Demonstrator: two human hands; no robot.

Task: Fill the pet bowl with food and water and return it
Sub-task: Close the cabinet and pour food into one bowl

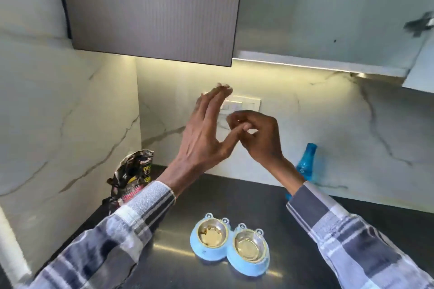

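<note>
A light blue double pet bowl point(206, 253) with two steel cups stands on the dark counter point(246, 197) below my hands. The left cup holds a few bits of food; the right cup looks bare. A crumpled black food bag point(132, 177) stands at the back left corner. A blue water bottle point(306, 164) stands against the wall at the right, partly hidden by my right forearm. My left hand point(204, 131) is raised with flat, straight fingers, holding nothing. My right hand point(256, 135) is raised beside it, fingers curled, touching the left thumb.
Above hang a grey ribbed wall cabinet point(152, 7) and an open cabinet at the right with its door point(420, 70) swung out. A white switch plate point(244, 103) sits on the marble wall behind my hands. A marble side wall closes the left.
</note>
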